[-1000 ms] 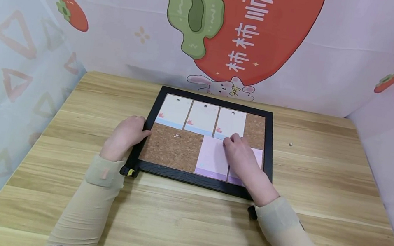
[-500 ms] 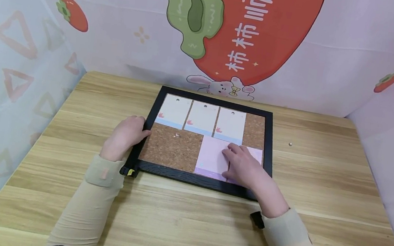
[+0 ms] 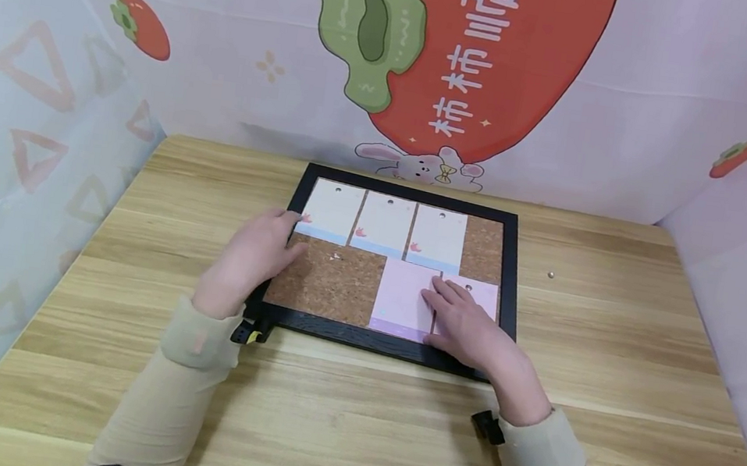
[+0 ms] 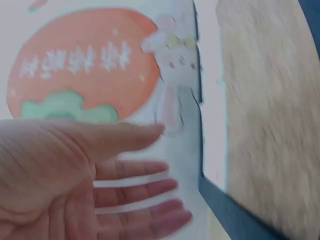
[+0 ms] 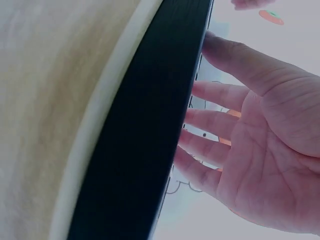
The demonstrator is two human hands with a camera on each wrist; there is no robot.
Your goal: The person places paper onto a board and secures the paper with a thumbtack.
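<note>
A black-framed cork board (image 3: 324, 285) lies on the table. Three white cards (image 3: 382, 222) sit in its upper row, each with a small silver pin at the top. Below them are a left purple card (image 3: 401, 292) and a right purple card (image 3: 487, 295). The right one bears a small pin (image 3: 469, 287) and is partly hidden by my right hand (image 3: 474, 329). That hand's fingers are extended, fingertips at the seam between the purple cards. My left hand (image 3: 245, 259) is over the board's left edge with fingers straight, holding nothing.
A tiny shiny piece (image 3: 336, 257) lies on the bare cork at left. Another small silver pin (image 3: 550, 275) is on the wooden table (image 3: 347, 434), right of the board. A printed cloth wall (image 3: 225, 72) rises behind the table.
My left hand has shifted up and right from its grip on the frame's left edge. My right hand has moved down off the white card's edge and its fingers have straightened, exposing a pin.
</note>
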